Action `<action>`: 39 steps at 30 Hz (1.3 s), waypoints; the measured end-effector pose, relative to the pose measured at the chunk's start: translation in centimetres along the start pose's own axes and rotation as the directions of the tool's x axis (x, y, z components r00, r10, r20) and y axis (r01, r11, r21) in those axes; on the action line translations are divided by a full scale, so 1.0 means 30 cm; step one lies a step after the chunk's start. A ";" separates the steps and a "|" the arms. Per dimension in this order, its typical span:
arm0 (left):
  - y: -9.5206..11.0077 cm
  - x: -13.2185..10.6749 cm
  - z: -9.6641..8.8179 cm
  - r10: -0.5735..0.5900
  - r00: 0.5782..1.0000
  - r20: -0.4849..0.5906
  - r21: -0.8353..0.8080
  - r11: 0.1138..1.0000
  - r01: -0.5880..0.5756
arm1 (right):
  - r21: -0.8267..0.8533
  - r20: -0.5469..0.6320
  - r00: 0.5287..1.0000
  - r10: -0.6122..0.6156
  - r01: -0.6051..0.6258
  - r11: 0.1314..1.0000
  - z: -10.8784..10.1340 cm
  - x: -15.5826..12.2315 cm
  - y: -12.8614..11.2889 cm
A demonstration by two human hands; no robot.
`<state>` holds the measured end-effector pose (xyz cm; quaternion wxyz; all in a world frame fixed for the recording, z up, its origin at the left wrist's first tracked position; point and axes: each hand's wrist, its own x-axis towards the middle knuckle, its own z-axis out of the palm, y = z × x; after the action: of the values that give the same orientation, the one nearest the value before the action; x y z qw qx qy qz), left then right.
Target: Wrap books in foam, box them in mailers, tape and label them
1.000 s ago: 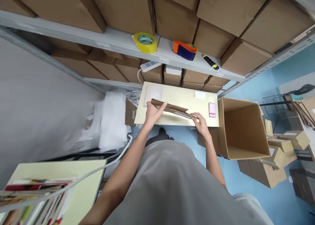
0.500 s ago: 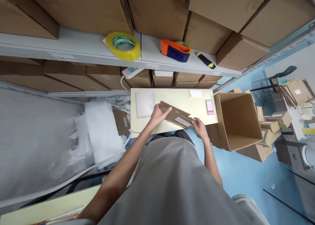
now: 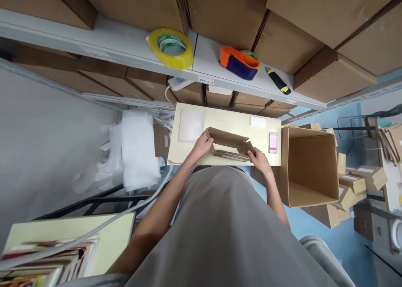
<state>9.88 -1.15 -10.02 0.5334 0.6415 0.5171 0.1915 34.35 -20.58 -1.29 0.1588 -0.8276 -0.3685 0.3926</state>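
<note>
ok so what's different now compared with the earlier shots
The small cardboard box, pressed nearly flat before, has been opened out, its long walls spread apart. Neither hand has let go: left hand and right hand hold opposite ends. Phone, yellow tape roll and cutter stayed put.

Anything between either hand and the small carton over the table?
Nothing visible. The left hand and right hand both grip the small carton directly, at opposite ends. On the table, the pale sheet lies to the left and the phone to the right, neither between hand and carton.
</note>
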 end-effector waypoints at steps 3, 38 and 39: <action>0.001 -0.028 0.039 -0.045 0.999 -0.001 0.046 0.998 0.045 | 0.004 -0.022 1.000 0.012 -0.012 1.000 -0.007 0.055 0.019; 0.156 -0.150 0.140 0.127 0.978 0.168 0.372 0.910 -0.182 | -0.098 0.115 0.907 -0.405 0.416 0.904 -0.092 0.228 0.167; 0.155 -0.140 0.133 0.122 0.978 0.169 0.361 0.916 -0.177 | -0.104 0.109 0.904 -0.414 0.424 0.900 -0.093 0.235 0.171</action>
<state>13.55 -6.27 -6.07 0.4206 0.7810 0.4540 0.0834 41.94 -18.80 -6.10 0.1716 -0.7199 -0.5681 0.3599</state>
